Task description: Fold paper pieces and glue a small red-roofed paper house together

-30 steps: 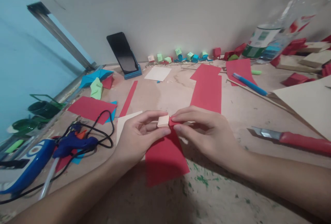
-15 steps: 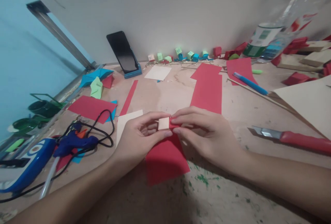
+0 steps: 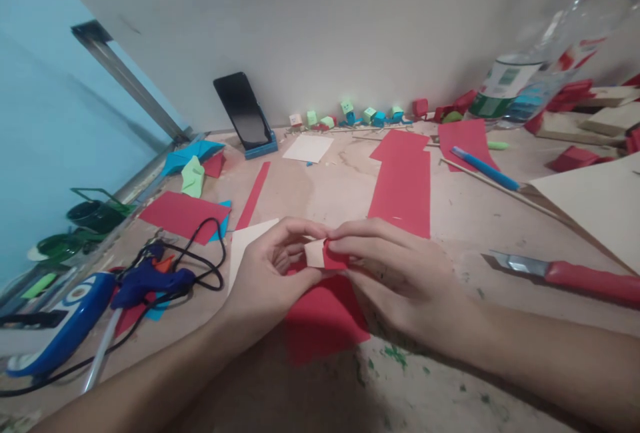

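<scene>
Both hands meet at the middle of the tabletop. My left hand (image 3: 270,273) pinches a small pale block (image 3: 314,254) between thumb and fingers. My right hand (image 3: 395,273) presses red paper (image 3: 334,257) against the block's right side with its fingertips. The red paper strip (image 3: 325,316) runs down from the block and lies on the table under both hands. Part of the block is hidden by my fingers.
A blue glue gun (image 3: 145,279) with black cord lies left. A red-handled knife (image 3: 565,273) lies right. Red paper sheets (image 3: 403,179), a blue pen (image 3: 483,166), a phone on a stand (image 3: 245,113), small paper cubes (image 3: 350,113) and a plastic bottle (image 3: 530,79) sit further back.
The red paper now covers more of the block's side and the block is tilted. My view shifted slightly, so everything sits a little lower in the frame.
</scene>
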Demonstrator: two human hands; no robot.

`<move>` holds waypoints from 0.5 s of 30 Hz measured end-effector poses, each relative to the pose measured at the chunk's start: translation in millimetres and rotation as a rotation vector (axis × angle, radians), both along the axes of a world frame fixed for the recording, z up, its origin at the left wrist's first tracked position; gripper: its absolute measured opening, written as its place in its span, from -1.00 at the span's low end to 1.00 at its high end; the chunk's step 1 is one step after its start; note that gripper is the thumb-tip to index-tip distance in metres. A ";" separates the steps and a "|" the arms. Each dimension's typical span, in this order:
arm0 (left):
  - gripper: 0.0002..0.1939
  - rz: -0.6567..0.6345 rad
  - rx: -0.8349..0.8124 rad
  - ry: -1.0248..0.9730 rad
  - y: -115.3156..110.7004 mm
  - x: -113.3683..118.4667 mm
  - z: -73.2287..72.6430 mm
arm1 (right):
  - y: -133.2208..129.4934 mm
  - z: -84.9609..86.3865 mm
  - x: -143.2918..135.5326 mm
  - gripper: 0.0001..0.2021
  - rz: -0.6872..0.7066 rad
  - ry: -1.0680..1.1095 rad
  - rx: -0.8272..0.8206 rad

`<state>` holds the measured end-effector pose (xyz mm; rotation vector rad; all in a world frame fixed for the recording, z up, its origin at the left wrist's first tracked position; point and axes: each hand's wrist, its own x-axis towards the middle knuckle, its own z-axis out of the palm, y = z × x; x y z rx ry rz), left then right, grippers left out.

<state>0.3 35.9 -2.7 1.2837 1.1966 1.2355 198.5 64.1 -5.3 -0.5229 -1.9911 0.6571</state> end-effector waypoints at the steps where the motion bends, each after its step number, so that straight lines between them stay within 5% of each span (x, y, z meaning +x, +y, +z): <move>1: -0.67 0.004 0.023 0.007 -1.2 0.2 0.5 | -0.3 0.4 0.4 -0.82 0.011 -0.003 0.020; 15: -0.75 -0.010 0.107 0.063 -3.4 -1.0 -2.4 | -0.6 -0.7 -1.2 -0.82 -0.011 0.053 -0.005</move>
